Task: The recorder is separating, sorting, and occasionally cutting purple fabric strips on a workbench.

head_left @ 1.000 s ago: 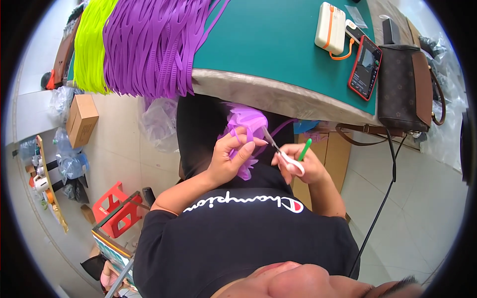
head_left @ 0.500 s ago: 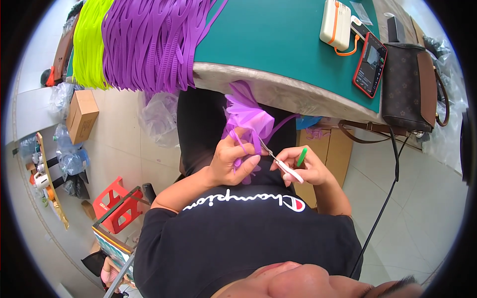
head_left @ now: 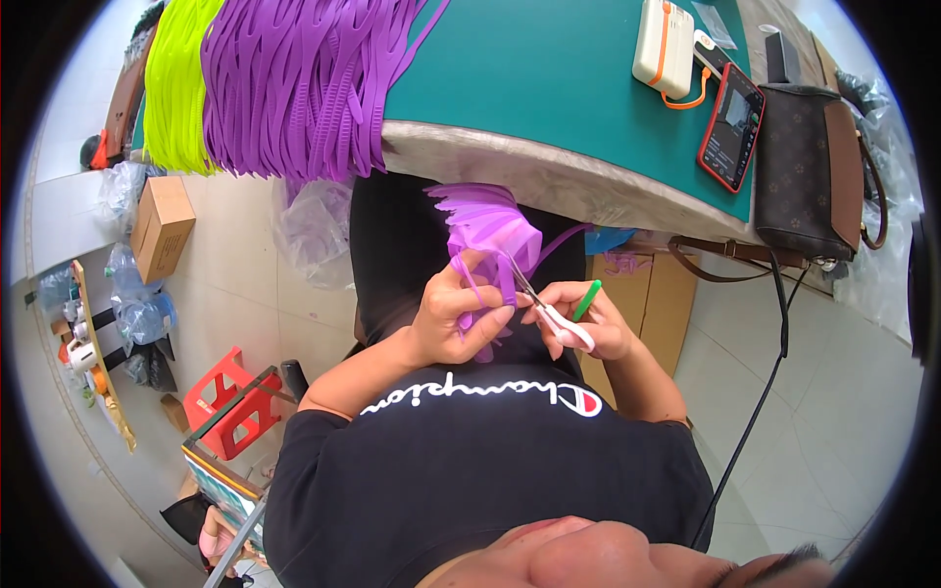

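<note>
My left hand (head_left: 453,312) is closed around a bunch of translucent purple rubber straps (head_left: 493,227), held over my lap below the table edge. One thin strip loops over its fingers, and loose ends hang under them. In my right hand (head_left: 610,331) is a pair of small scissors (head_left: 567,327) with white handles. Their metal blades point up and left and lie against the straps beside the left fingertips; whether the blades are parted is hard to make out. A slim green stick-like piece (head_left: 588,300) pokes up between the right fingers.
On the green-topped table (head_left: 529,78) lie piles of purple straps (head_left: 294,88) and yellow-green straps (head_left: 178,88). A power bank (head_left: 662,44), a red-edged phone (head_left: 732,127) and a brown handbag (head_left: 806,171) are at the right. A red stool (head_left: 233,404) stands at the left.
My right hand has shifted slightly left and forward, bringing the scissors further over the straps. The far ends of the bunch have swung left and nearer to me. My left hand stays put.
</note>
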